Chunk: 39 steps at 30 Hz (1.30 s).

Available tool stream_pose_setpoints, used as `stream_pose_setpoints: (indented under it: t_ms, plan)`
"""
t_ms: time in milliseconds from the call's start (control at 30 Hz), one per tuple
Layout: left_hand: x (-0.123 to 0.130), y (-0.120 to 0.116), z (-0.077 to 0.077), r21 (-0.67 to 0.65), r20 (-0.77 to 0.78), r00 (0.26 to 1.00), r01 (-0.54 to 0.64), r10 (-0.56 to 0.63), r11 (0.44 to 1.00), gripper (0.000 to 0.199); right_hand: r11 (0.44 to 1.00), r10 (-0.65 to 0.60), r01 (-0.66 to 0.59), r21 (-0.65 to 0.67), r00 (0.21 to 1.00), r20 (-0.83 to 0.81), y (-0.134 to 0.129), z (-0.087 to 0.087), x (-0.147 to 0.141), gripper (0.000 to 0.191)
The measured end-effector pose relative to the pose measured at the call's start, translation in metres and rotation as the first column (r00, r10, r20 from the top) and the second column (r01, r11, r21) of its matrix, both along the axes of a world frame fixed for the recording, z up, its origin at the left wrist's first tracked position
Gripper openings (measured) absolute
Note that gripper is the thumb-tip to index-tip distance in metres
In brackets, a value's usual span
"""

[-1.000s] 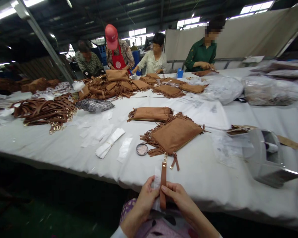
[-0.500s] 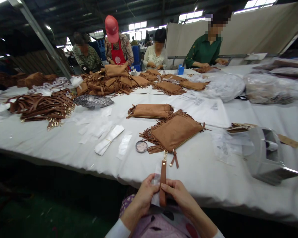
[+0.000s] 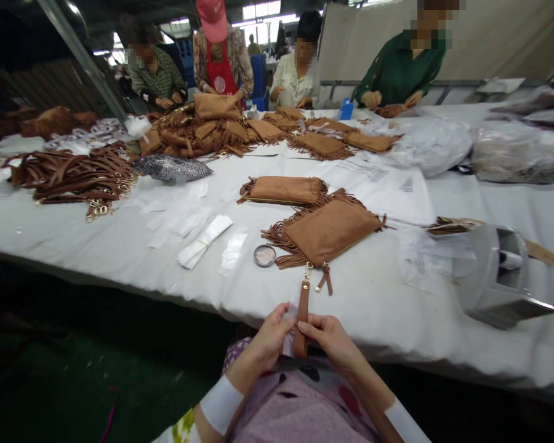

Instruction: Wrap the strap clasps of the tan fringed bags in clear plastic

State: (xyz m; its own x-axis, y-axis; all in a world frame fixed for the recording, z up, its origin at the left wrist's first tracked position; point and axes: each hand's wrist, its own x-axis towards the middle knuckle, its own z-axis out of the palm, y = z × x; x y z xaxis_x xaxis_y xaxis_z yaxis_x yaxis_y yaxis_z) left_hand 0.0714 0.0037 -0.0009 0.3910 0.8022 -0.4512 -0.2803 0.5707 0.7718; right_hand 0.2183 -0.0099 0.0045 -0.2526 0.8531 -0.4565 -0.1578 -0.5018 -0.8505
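Observation:
At the table's front edge, my right hand [image 3: 325, 332] pinches a brown wrist strap [image 3: 303, 307] between thumb and fingers. Just left of it, my left hand [image 3: 276, 335] is closed on a thin clear plastic strip [image 3: 290, 338], which lies alongside the strap. A gold clasp joins the strap's upper end to a brown fringed suede pouch [image 3: 335, 231]. Beside the clasp hangs a short knotted zipper pull [image 3: 325, 280]. A second fringed pouch [image 3: 284, 189] lies just behind the first. To the left of the pouch fringe is a small round dish [image 3: 264, 255].
White strips [image 3: 205, 242] lie left of the dish, with brown straps [image 3: 74, 175] farther left. A grey tape dispenser [image 3: 493, 277] stands at right. Piled pouches [image 3: 198, 132] and plastic bags [image 3: 431, 144] lie at the back, where several people work.
The view has tilted down and shifted, so the table items appear higher. Both hands keep their hold on the strap and plastic. Across the table, the people's hands have moved slightly.

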Motion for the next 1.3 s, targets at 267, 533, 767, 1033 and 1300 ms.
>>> stream_pose_setpoints:
  t_ms: [267,533,767,1033,1300]
  plan:
    - [-0.004,0.045,0.007,0.297,-0.583,0.801,0.364,-0.134,0.883,0.054,0.999,0.048,-0.047,0.016,0.997,-0.061,0.0,0.016,0.011,0.039]
    - [0.03,0.08,0.008,0.105,-0.35,0.929,0.166,-0.12,0.981,0.047,0.996,0.069,-0.07,0.054,0.998,0.015,-0.003,0.021,0.016,0.043]
    - [0.039,0.088,-0.001,0.183,-0.401,0.916,0.099,-0.018,0.978,0.034,0.991,0.113,-0.116,0.067,0.993,0.045,-0.004,0.017,0.017,0.047]
    - [0.039,0.09,0.005,0.329,-0.39,0.914,0.028,0.109,0.944,0.021,0.99,0.081,-0.084,0.113,0.996,0.034,-0.005,0.02,0.021,0.045]
    - [-0.017,0.077,0.032,0.369,-0.442,0.897,0.172,0.01,0.913,0.018,0.995,-0.085,0.086,0.056,0.996,-0.034,0.002,0.03,0.026,0.038]
